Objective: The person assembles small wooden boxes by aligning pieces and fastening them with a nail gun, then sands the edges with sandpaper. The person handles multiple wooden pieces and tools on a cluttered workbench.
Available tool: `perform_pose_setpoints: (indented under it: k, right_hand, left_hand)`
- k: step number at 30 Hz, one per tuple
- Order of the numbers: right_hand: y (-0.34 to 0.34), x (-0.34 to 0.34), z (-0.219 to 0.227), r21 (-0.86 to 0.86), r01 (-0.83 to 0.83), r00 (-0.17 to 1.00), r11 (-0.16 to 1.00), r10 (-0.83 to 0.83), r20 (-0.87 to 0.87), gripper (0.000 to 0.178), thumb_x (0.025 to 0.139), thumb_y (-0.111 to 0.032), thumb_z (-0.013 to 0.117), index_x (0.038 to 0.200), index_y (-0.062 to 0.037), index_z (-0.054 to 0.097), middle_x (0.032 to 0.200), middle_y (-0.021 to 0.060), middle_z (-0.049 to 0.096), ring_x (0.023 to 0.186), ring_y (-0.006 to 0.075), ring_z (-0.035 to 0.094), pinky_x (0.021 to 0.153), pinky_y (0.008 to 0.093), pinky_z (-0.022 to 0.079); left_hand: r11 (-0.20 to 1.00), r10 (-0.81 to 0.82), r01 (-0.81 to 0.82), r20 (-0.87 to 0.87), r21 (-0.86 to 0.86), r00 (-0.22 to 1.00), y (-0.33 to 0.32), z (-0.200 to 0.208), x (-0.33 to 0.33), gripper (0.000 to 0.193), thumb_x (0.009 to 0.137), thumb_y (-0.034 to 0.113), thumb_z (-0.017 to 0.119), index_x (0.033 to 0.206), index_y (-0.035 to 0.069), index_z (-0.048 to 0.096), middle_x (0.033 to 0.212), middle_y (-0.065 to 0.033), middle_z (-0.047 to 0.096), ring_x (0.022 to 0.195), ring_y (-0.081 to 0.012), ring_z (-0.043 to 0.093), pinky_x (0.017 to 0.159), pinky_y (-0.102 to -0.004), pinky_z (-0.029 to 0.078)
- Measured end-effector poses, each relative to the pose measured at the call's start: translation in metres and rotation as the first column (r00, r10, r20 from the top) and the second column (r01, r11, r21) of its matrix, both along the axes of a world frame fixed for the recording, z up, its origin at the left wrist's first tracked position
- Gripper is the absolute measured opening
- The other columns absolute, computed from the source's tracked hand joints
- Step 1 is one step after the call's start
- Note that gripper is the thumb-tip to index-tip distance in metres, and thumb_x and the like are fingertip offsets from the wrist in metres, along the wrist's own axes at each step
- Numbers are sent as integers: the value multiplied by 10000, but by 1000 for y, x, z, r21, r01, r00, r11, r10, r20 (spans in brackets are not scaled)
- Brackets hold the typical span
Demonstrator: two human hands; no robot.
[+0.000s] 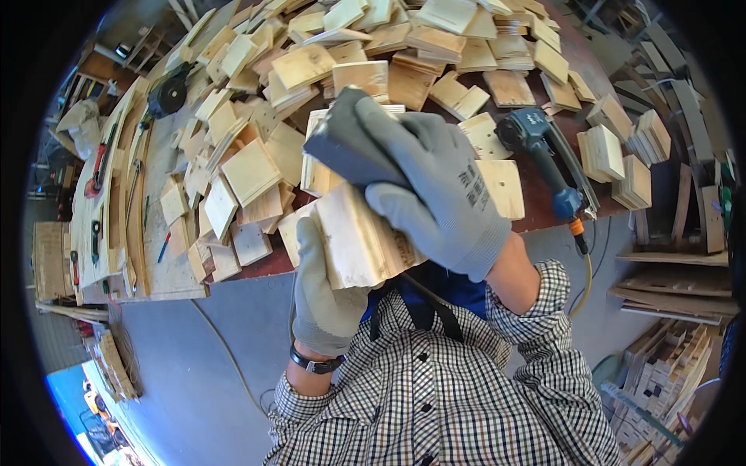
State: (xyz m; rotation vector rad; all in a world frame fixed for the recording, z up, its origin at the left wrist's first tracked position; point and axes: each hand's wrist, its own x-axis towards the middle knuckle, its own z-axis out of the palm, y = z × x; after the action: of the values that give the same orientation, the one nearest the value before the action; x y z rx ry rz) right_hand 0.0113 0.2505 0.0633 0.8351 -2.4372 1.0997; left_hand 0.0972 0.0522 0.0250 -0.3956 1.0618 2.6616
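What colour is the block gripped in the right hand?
The block is dark grey, best seen in the head view.

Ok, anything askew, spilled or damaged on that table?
The wood pile sprawls at all angles, unlike the tidier stacks at right. The tool lies with its hose hanging off the table, a possible snag. No spill or clear damage shows.

A dark red table (267,264) carries a loose heap of pale wooden pieces (307,66). Toward its right edge lie a blue power tool (536,144) and neatly stacked wooden blocks (601,154).
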Motion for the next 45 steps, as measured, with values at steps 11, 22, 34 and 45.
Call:
perform_pose_setpoints:
  k: [11, 22, 34, 45]
  right_hand:
    - [20, -32, -10, -63, 50, 998, 997, -53, -45, 697, 1004, -374, 645, 1599, -67, 452, 1181, 221, 600, 1060, 377, 569, 974, 488, 427]
    - [-3, 59, 6, 91, -119, 971, 989, 135, -195, 618, 981, -520, 638, 1488, -169, 592, 1334, 211, 550, 1121, 351, 556, 944, 505, 462]
    - [67, 18, 4, -343, -416, 886, 842, 461, 57, 801, 1035, -464, 595, 1564, 112, 419, 1492, 269, 518, 1321, 379, 554, 1147, 491, 397]
    - [6, 26, 30, 57, -160, 983, 985, 154, 99, 741, 951, -432, 688, 1546, -23, 524, 1277, 247, 562, 1056, 380, 568, 959, 487, 450]
  left_hand:
    - [991, 14, -11, -22, 134, 1000, -1, 7, 6, 679, 1115, 547, 469, 1589, 68, 392, 1501, -133, 581, 1304, -321, 645, 1037, -507, 599]
    - [999, 16, -15, -45, 29, 999, -28, -1, -2, 774, 1081, 624, 495, 1595, 51, 407, 1552, -138, 533, 1427, -294, 528, 1197, -474, 450]
    - [793, -334, 73, -330, -605, 883, -49, 9, 0, 1487, 524, 733, 971, 1604, -87, 363, 1520, -225, 551, 1386, -279, 566, 1181, -429, 423]
    - [648, -354, -5, -307, -761, 883, -24, 12, -4, 1144, 616, 490, 1046, 1467, -62, 517, 1369, -133, 641, 1254, -223, 619, 1092, -390, 498]
